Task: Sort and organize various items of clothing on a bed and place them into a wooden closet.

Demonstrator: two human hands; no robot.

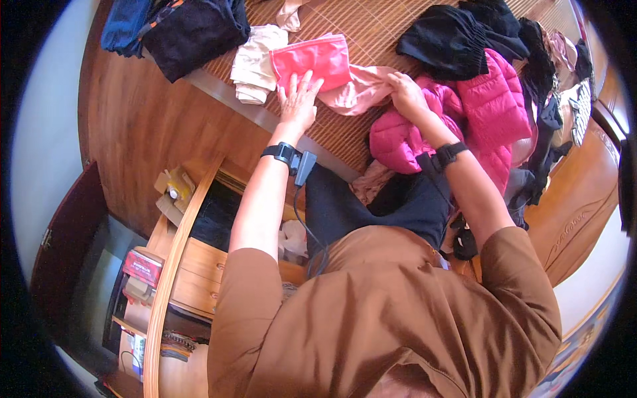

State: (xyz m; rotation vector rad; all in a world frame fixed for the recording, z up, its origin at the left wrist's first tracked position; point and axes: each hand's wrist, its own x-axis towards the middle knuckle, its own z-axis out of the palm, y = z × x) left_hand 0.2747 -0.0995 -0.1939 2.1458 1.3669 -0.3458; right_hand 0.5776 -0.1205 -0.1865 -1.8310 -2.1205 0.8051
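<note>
On a slatted bamboo mat (219, 74), my left hand (298, 99) lies spread and flat on the lower edge of a folded bright pink cloth (313, 62). My right hand (409, 94) pinches the far end of a pale pink garment (356, 92), which stretches from beneath the bright pink cloth. Left of the cloth sits a folded white garment (256, 64). A magenta quilted jacket (492, 104) is heaped just right of my right hand, with a black garment with a gathered band (443, 42) above it.
Folded dark clothes (196, 37) and blue jeans (124, 27) lie at the upper left. More mixed clothes (545, 114) are piled at the right, beside a carved wooden headboard (572, 209). Open wooden shelving with drawers (199, 268) stands lower left, near an open cardboard box (174, 194).
</note>
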